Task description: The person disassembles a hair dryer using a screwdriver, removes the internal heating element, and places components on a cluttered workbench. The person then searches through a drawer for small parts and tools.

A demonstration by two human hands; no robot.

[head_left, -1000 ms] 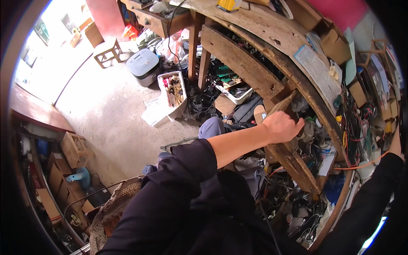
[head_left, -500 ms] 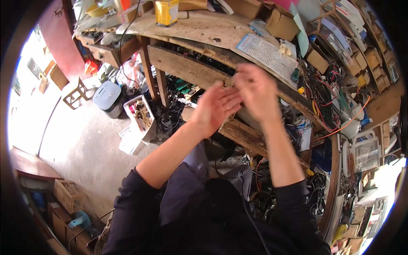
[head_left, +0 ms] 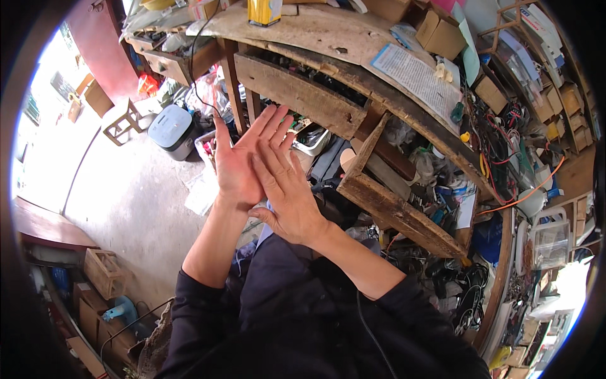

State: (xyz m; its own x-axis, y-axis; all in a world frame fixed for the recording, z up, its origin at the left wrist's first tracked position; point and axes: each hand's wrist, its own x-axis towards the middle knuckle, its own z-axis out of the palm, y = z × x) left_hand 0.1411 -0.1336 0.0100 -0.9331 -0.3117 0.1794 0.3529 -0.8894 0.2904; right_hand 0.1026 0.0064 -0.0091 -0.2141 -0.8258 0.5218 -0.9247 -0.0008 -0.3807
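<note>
My left hand is palm up with its fingers stretched and spread, and nothing lies in it. Across its palm and fingers rests my right hand, back upward, fingers extended and touching the left. Both hands are in front of my lap, below the near edge of the worn wooden workbench. Just beyond them a wooden drawer stands partly pulled out, with small dark items inside. To the right of my hands a second wooden drawer juts out, holding plastic bags and parts.
A printed sheet and a yellow box lie on the bench. Tangled wires hang over its right end. A grey-blue lidded appliance stands on the floor at left, near a wooden frame stool. Shelves with cardboard boxes fill the right side.
Both hands have come down and left, away from the bench edge toward my lap. The right hand has moved onto the left palm. More of the right drawer shows.
</note>
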